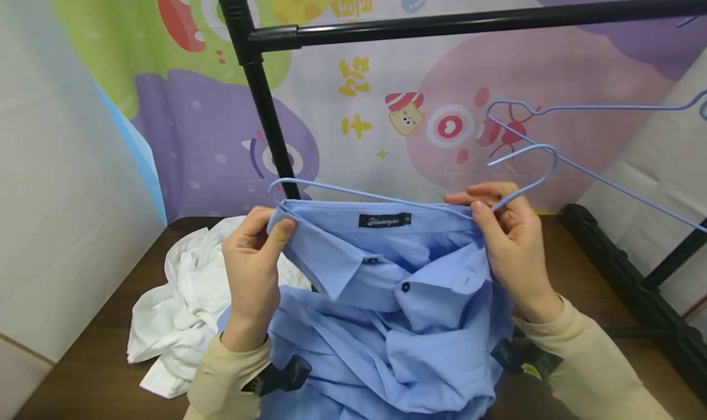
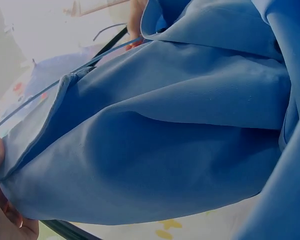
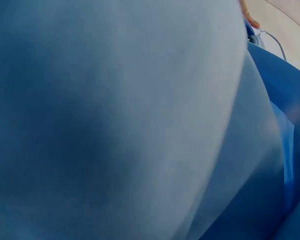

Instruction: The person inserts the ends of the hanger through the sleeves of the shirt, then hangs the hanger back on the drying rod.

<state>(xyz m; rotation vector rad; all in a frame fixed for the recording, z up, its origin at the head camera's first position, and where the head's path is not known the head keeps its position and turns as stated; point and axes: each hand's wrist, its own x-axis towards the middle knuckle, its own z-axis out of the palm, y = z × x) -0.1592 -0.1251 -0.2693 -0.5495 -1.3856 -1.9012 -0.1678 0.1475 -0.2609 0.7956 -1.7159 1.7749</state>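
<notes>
A light blue button-up shirt (image 1: 381,340) with dark buttons and a black neck label is held up by its collar in the head view. My left hand (image 1: 251,272) pinches the collar's left end between thumb and fingers. At the other end, my right hand (image 1: 516,254) grips the collar along with the neck of a blue wire hanger (image 1: 342,190). The hanger's bar runs behind the collar, and its hook curves up past the right hand. In the left wrist view, the shirt (image 2: 155,160) hangs in folds; cloth fills most of the right wrist view.
Crumpled white cloth (image 1: 193,291) lies at the left on the brown tabletop (image 1: 83,371). A black rack (image 1: 420,27) stands behind, its bar crossing above the hands. Another blue hanger (image 1: 602,108) is at the right. A cartoon-print curtain (image 1: 353,156) hangs at the back.
</notes>
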